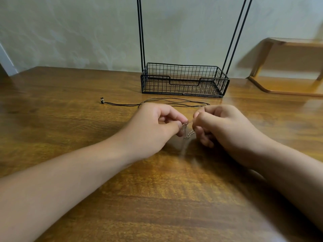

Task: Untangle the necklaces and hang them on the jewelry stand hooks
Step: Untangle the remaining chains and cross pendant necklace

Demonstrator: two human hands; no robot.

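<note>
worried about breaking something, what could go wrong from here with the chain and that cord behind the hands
1. Both the left hand and right hand pinch the thin silver chain close together; pulling apart might tighten a knot or snap a link.
2. The black cord necklace lies loose on the table just behind the knuckles, so a hand could snag or drag it.

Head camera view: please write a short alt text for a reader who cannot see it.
Two bare hands, left and right, pinch a thin silver chain between them above a wooden table. Behind them a black cord necklace lies on the table, in front of the black wire stand, whose hooks are out of frame.
</note>
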